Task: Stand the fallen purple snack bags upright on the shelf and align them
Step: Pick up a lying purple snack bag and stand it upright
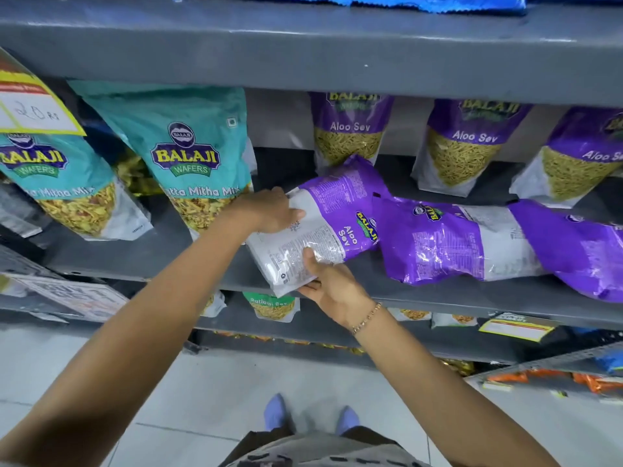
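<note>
A purple and white Aloo Sev bag (332, 219) lies on its side at the front of the grey shelf (404, 294), back face up. My left hand (269, 210) grips its upper white end and my right hand (328, 281) grips its lower white end at the shelf edge. To the right, a second fallen purple bag (448, 241) lies flat, and a third fallen purple bag (580, 247) overlaps it at the far right. Behind them three purple bags stand upright: one (349, 129), another (467, 146) and a third (580, 156).
Two teal Khatta Mitha Mix bags (199, 160) (67, 187) stand on the same shelf to the left. A yellow price tag (33, 106) hangs at the upper left. The shelf above (303, 52) overhangs. Lower shelves hold more snack packets (273, 303). Tiled floor lies below.
</note>
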